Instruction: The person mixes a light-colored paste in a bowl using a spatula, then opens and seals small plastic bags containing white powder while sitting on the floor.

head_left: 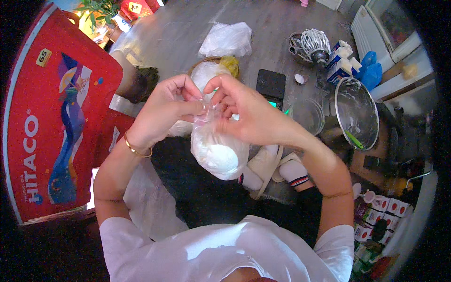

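Note:
A clear plastic bag filled with something white (pixel 220 158) hangs from both hands above my lap. My left hand (pixel 172 105) pinches the gathered neck of the bag from the left, a gold bangle on its wrist. From the right, my right hand (pixel 243 105) grips the same neck, with thumb and fingers bent. Just beyond the hands, more white plastic bags (pixel 208 72) lie in a round basket beside a yellow bag (pixel 230 65). A black kitchen scale (pixel 270 84) with a lit display is on the floor to the right.
A large red box (pixel 102 77) stands at the left. Farther off lies a white plastic bag (pixel 227 38). Toward the right are wire whisk heads (pixel 315 44), opened cartons (pixel 341 67), a blue bag (pixel 371 72), a clear round container (pixel 308 114) and a large bowl (pixel 363 112) with a green spatula (pixel 353 139).

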Action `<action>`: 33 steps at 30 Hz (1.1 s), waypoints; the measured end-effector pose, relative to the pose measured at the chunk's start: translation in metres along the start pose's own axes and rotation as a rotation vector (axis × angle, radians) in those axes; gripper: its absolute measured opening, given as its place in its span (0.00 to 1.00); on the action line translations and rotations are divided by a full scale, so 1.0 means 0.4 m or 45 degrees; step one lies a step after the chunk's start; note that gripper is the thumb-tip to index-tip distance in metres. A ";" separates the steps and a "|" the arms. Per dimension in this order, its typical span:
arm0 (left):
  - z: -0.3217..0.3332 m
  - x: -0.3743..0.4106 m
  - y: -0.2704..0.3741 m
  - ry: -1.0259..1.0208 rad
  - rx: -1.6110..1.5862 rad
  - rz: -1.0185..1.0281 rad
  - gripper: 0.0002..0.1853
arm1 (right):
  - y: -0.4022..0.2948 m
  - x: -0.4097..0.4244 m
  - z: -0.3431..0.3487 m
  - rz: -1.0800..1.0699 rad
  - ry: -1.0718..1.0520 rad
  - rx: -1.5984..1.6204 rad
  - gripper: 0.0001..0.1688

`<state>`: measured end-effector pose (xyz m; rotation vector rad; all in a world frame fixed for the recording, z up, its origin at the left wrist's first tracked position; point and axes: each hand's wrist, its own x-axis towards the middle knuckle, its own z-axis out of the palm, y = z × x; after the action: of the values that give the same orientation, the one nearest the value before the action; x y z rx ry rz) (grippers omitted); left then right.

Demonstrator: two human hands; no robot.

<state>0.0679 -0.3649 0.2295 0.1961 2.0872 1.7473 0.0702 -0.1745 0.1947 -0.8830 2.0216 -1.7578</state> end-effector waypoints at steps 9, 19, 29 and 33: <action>0.021 -0.127 -0.013 -0.112 -0.340 -0.049 0.20 | 0.025 -0.069 0.070 -0.388 0.221 -0.269 0.07; 0.057 -0.153 -0.208 -0.444 0.161 0.438 0.30 | -0.062 -0.086 0.155 -0.316 -0.060 -0.267 0.14; 0.158 -0.230 -0.371 0.312 -1.138 -0.141 0.13 | 0.140 -0.024 0.180 -0.114 0.092 0.091 0.10; 0.178 -0.177 -0.350 0.171 -1.026 0.196 0.21 | 0.496 -0.023 0.047 0.538 0.818 0.000 0.06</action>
<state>0.1811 -0.3546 0.1001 -0.0025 1.3089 2.5910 0.0408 -0.1727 -0.0027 0.1584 2.3389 -1.9276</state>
